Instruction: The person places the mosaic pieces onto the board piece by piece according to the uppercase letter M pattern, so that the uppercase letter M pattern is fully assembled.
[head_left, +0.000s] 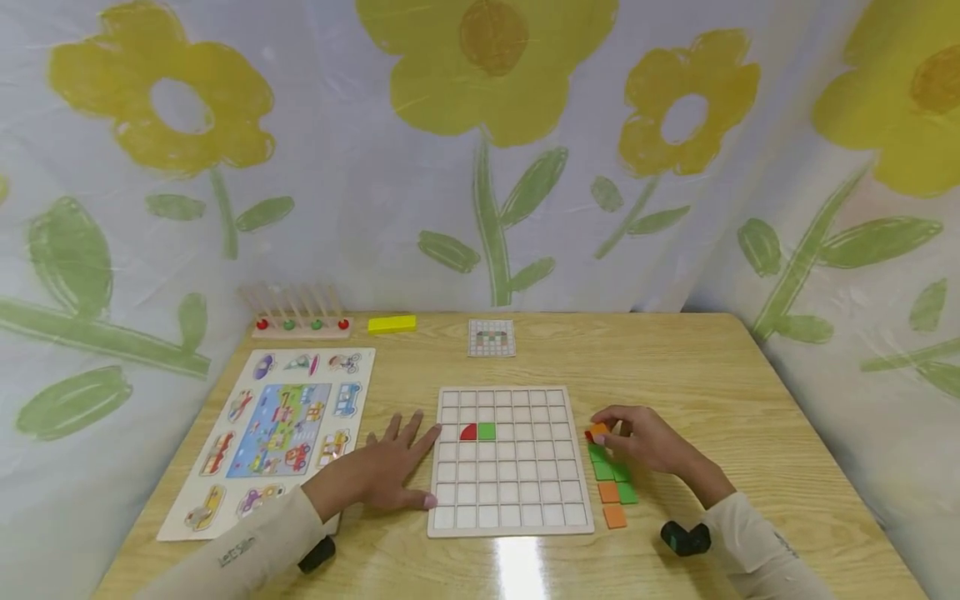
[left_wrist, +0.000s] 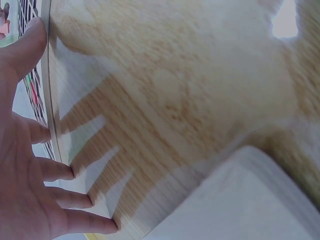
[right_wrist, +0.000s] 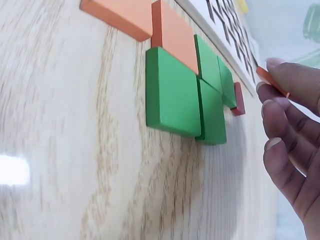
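My right hand (head_left: 641,435) pinches an orange square tile (head_left: 599,430) between thumb and fingers, over the far end of a group of loose tiles. In the right wrist view that group shows green tiles (right_wrist: 172,92), orange tiles (right_wrist: 175,37) and a red piece (right_wrist: 239,99). My left hand (head_left: 386,467) lies with spread fingers at the left edge of a white grid board (head_left: 510,530), its thumb touching the frame. On the board sit a red quarter-round tile (head_left: 468,432) and a green square tile (head_left: 487,431), side by side.
Behind the board lies a pattern card (head_left: 492,338). A picture puzzle board (head_left: 197,450) occupies the left side. Farther back are a yellow block (head_left: 392,324) and a peg stand (head_left: 302,331) with red and green beads. A black object (head_left: 686,538) is by the right wrist.
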